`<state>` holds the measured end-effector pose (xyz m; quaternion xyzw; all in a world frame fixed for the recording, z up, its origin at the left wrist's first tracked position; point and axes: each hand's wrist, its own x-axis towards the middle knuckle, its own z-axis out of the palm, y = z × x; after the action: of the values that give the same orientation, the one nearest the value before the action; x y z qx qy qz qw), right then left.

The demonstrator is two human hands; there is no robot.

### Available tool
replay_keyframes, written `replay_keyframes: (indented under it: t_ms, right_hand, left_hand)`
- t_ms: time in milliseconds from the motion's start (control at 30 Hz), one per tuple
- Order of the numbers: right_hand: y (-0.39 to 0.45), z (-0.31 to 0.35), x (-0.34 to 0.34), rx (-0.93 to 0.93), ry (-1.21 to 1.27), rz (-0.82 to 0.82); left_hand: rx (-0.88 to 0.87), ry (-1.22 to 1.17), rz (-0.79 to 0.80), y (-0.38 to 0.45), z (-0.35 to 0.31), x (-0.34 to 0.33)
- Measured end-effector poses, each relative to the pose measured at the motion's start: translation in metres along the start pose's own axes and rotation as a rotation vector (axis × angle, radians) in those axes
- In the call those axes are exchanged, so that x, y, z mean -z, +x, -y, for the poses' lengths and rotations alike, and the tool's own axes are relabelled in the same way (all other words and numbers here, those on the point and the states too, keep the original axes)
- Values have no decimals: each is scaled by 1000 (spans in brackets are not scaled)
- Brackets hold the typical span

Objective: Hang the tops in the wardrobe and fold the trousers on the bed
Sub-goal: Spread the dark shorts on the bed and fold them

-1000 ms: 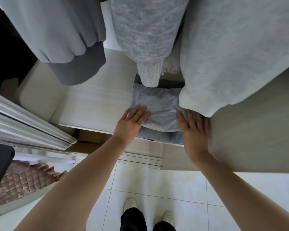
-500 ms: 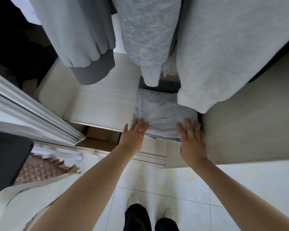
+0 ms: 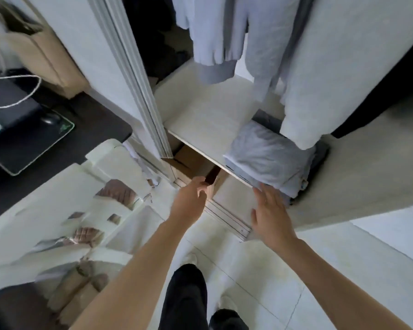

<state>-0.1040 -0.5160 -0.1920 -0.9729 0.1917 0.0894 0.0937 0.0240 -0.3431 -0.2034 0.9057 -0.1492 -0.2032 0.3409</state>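
Lying at far left, a dark desk (image 3: 86,129) carries a mouse (image 3: 50,119) on a mat (image 3: 34,148), with a white cable (image 3: 22,101) looped above. Below it a white cover (image 3: 57,210) is spread over the bed. The wardrobe's sliding door (image 3: 138,91) stands next. The left hand (image 3: 191,201) hangs in front of the shelf (image 3: 208,125), fingers loosely curled, holding nothing. The right hand (image 3: 272,215) is spread flat, fingertips at the near edge of the folded trousers (image 3: 267,158), a grey stack on the shelf's right end. Above hang 3 grey tops (image 3: 343,67).
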Motion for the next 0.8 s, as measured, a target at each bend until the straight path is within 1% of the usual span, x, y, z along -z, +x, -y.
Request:
replay_keyframes:
  t_ms: [133,233,367,400,433,533,567,633,700,800]
  right_hand:
    - [-34,25,9,274,55,-15]
    - [-64,53,13,438,124,26]
    - [-117,100,8,703,154,146]
    - [-125,105,7,731,167,176]
    - [-147,127,1,841,153,222]
    - [-176,148,-8,953,136,303]
    - [-196,166,-13,1041,117,337]
    - [-219,182,-19,1127,78,383]
    - [-258,203,-28,1241,69,435]
    - [-310,221,-40,1363,38,476]
  left_hand:
    - [181,-192,-227,-95,15,-2]
    - [341,-299,-371,-166,26,0]
    - [557,-406,-602,-272,48,-2]
    - [599,-431,-637,-286,51,-6]
    - [680,-470,-741,-326,61,-8]
    - [788,-523,-846,-377,68,-17]
    - [845,-554,-924,-409,73,-22]
    - [897,-578,-1011,-444,76,-29]
    - [994,-610,-1117,-497,78,-43]
    - [1061,-636,-1196,-556,80,-68]
